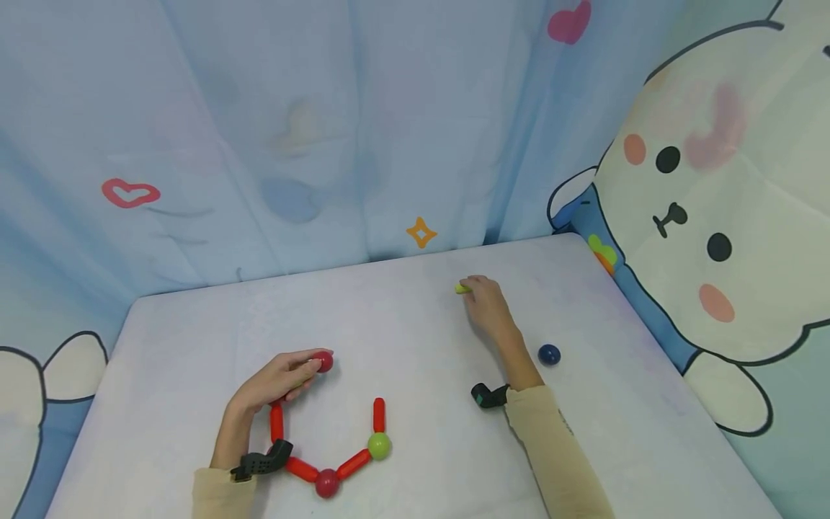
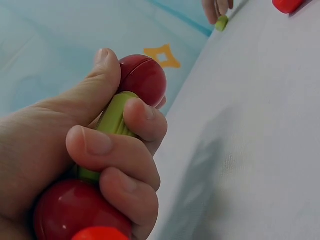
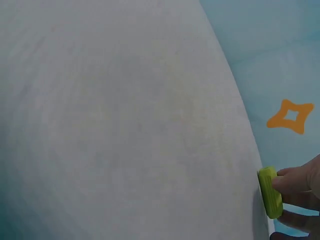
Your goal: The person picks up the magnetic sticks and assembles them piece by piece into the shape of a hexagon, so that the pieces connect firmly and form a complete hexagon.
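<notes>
My left hand (image 1: 277, 380) grips a green rod (image 2: 116, 114) with its fingers curled round it. A red ball (image 1: 323, 361) sits at the rod's upper end, by the thumb, and a second red ball (image 2: 75, 207) shows at its lower end. From beneath that hand runs a bent chain of red rods (image 1: 354, 463), joined by a red ball (image 1: 327, 483) and a green ball (image 1: 379, 445). By the table's far edge, my right hand (image 1: 488, 306) pinches a yellow-green rod (image 3: 270, 192) between thumb and fingers. The wrist camera hides part of the chain.
A dark blue ball (image 1: 549, 354) lies on the white table (image 1: 415, 324), right of the right forearm. Behind the far edge hangs a light blue curtain (image 1: 402, 130) with printed shapes. A printed bear (image 1: 713, 216) covers the cloth at the right.
</notes>
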Action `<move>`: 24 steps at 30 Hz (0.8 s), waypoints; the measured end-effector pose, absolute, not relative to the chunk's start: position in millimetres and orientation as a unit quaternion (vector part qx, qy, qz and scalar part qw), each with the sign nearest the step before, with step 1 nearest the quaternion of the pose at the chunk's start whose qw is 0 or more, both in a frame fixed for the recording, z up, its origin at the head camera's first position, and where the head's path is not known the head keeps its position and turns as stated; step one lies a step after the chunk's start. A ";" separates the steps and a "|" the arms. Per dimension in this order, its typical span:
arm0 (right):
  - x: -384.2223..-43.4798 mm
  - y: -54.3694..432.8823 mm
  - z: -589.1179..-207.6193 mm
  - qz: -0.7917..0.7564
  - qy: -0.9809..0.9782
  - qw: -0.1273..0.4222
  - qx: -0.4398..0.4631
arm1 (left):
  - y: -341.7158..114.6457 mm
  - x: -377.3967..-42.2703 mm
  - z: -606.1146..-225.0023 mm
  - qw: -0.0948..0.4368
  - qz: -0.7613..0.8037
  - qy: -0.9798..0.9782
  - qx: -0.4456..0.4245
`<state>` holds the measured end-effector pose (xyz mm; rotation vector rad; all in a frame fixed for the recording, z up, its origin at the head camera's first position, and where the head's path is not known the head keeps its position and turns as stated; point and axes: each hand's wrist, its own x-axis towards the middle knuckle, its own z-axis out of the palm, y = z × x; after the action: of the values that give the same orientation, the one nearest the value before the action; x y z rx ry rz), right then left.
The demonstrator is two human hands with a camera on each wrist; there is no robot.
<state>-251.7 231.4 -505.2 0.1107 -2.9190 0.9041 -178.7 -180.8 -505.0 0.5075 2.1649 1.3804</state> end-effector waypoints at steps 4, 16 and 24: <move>-250.1 233.3 -505.5 0.267 -0.963 0.013 0.027 | -177.3 -178.5 -505.6 0.258 0.509 0.799 0.190; -246.2 225.3 -501.0 0.237 -0.971 -0.025 0.033 | -174.0 -176.8 -507.0 0.262 0.514 0.796 0.181; -225.0 191.1 -482.4 0.351 -0.923 -0.051 0.149 | -172.6 -177.0 -506.0 0.264 0.519 0.794 0.176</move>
<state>-225.0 191.1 -482.4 0.4848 -2.9987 1.1390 -177.0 -172.6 -506.0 0.4746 2.1458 1.4026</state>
